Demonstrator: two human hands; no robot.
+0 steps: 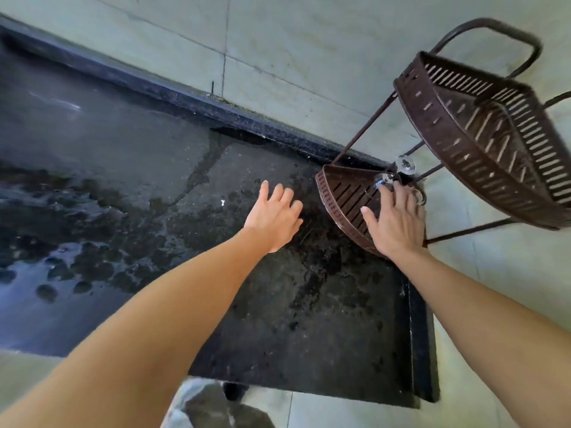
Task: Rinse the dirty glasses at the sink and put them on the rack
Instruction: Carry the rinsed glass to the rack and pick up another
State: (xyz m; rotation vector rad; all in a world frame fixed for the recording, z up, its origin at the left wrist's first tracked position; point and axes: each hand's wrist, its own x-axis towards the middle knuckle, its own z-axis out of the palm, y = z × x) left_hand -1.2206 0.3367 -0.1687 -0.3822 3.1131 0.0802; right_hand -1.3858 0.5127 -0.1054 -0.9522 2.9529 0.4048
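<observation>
Well, my right hand [395,223] is out over the lower shelf [343,196] of the brown rack [448,143], because that is where the clean glasses go. Its fingers [398,196] are spread and nearly straight, not wrapped round anything. Their tips look to be just touching the top of one glass [381,180], which stands at the back corner of that shelf. I think I am setting it steady so it will not tip. A second glass [405,164] stands just behind it, close to the wall [309,41]. Glass is see-through, so I cannot tell more about them.

My left hand [273,217] holds nothing. It is flat and wide open, palm down, above the wet dark tabletop [154,168], near the rack. I guess it hangs there to keep me balanced and ready to fetch the next glass. My left arm [154,288] and my right arm [479,304] both reach far forward, almost straight. The sink is not in sight.
</observation>
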